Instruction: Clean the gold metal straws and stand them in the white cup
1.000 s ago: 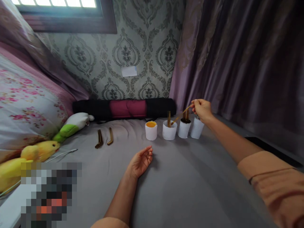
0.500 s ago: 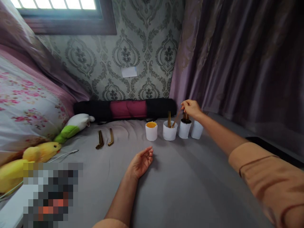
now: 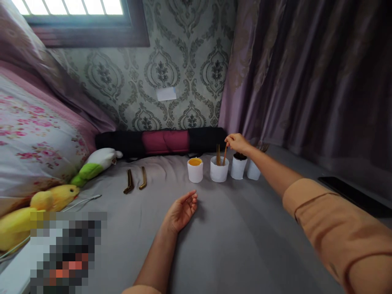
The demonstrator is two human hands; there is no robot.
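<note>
My right hand (image 3: 238, 143) pinches the top of a thin golden-brown utensil (image 3: 225, 156), held nearly upright with its lower end inside a white cup (image 3: 219, 173). Its kind cannot be made out. Other slim golden pieces (image 3: 218, 153) stand in the same cup. Close by, a white cup with a dark inner rim (image 3: 238, 170) is partly under my right hand. My forearm partly covers another white cup (image 3: 253, 170), with fork-like tips (image 3: 263, 148) showing beyond it. Palm up on the grey sheet, my left hand (image 3: 183, 210) is empty, its fingers loosely curled and apart.
A white cup with an orange-yellow top (image 3: 195, 171) stands left of the utensil cups. Bent golden pieces (image 3: 129, 181) lie farther left, near plush toys (image 3: 53, 197) and a white cable (image 3: 82, 201). Behind is a dark bolster (image 3: 165, 141); a black flat object (image 3: 355, 196) lies right.
My right hand has moved left and slightly down. The utensil it holds has swung from a slant to nearly upright in the cup. My left hand stays put.
</note>
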